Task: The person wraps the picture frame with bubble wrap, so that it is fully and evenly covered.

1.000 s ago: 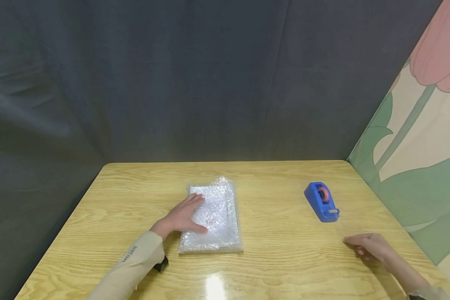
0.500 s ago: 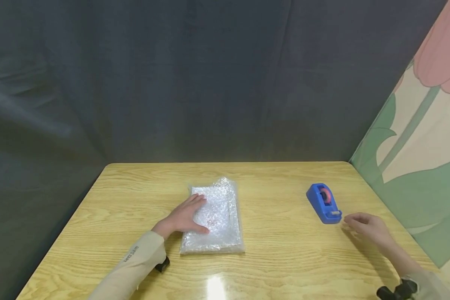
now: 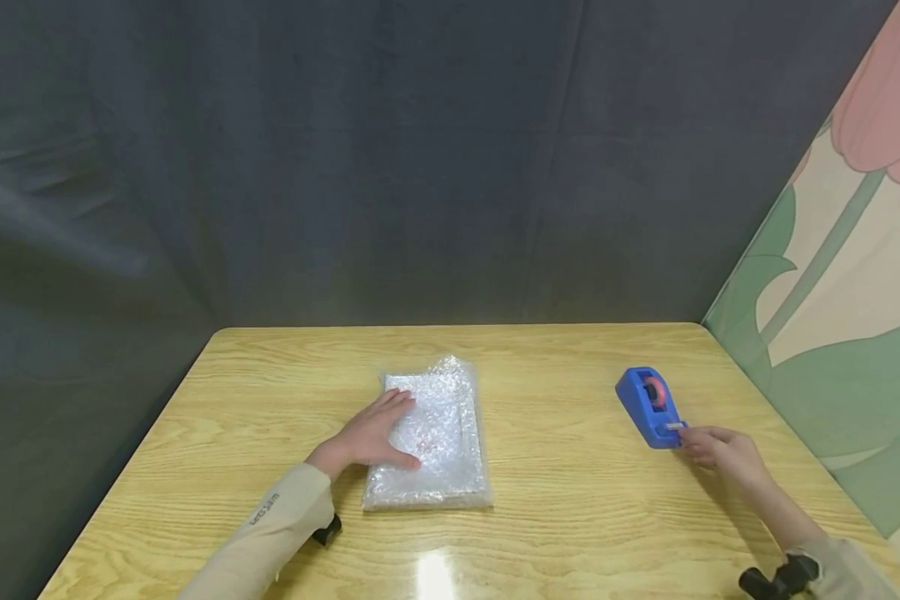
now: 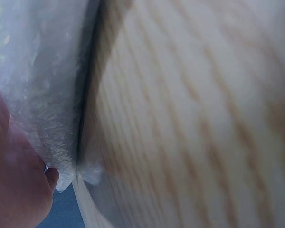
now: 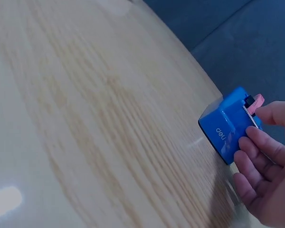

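Observation:
A flat rectangular item wrapped in bubble wrap (image 3: 438, 442) lies near the middle of the table. My left hand (image 3: 375, 429) rests on its left part with fingers spread. In the left wrist view, that hand (image 4: 19, 175) lies along the side of the bubble wrap (image 4: 42, 95). To the right stands a blue tape dispenser (image 3: 645, 412) holding a pink-cored roll (image 3: 655, 392). At its front end, my right hand (image 3: 723, 454) has thumb and forefinger at the cutter, pinching the tape end. The right wrist view shows the hand (image 5: 266, 161) beside the toothed blade (image 5: 250, 116), other fingers curled.
The wooden table (image 3: 555, 500) ends at a dark curtain (image 3: 450, 167) along the back and left. A wall hanging printed with flowers (image 3: 855, 350) stands along the right edge.
My right hand has moved forward and left from the table's right side to the tape dispenser's cutter. The left hand keeps its place on the bubble-wrapped item.

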Tool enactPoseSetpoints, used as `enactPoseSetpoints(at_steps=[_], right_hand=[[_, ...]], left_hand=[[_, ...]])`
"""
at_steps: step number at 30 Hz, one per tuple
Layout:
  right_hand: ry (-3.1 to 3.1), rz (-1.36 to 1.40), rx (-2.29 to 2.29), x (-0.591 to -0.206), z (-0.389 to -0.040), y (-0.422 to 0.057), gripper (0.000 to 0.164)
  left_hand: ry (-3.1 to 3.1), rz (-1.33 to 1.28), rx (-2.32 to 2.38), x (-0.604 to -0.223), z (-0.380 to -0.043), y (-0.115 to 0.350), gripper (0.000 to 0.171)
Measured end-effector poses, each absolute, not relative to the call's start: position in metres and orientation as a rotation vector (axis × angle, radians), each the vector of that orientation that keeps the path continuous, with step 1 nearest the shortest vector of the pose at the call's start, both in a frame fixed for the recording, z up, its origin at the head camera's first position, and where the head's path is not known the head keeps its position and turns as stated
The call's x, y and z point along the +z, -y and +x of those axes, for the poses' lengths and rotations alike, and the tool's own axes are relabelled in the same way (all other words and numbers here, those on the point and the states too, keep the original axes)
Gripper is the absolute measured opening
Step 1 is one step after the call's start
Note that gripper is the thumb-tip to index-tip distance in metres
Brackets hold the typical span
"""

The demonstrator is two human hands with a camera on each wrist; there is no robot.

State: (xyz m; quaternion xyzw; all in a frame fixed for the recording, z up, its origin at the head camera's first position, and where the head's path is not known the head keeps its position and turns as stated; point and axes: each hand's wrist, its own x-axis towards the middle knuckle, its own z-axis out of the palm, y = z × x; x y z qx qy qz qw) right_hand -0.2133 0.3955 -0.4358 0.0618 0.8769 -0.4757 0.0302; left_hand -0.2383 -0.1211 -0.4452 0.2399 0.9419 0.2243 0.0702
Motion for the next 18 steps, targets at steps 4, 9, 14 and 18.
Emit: enactPoseSetpoints(at_steps=[4, 9, 14, 18], right_hand=[[-2.54, 0.225, -1.649, -0.4368, -0.2151, -0.3975, 0.041], [-2.45, 0.225, -1.752, -0.4381, -0.2138, -0.3981, 0.023], [-2.422, 0.216, -1.801, -0.4393, -0.2129, -0.3996, 0.016], [-2.462, 0.224, -1.748, -0.439, -0.2115, -0.4005, 0.017]], left_hand=[[-2.837, 0.722, 0.663, -0.445, -0.2385, 0.1205, 0.106], [-2.831, 0.721, 0.668, -0.4442, -0.2382, 0.1202, 0.106], [-2.832, 0.709, 0.665, -0.4444, -0.2379, 0.1201, 0.106], [-2.831, 0.71, 0.669, -0.4444, -0.2376, 0.12, 0.106]])
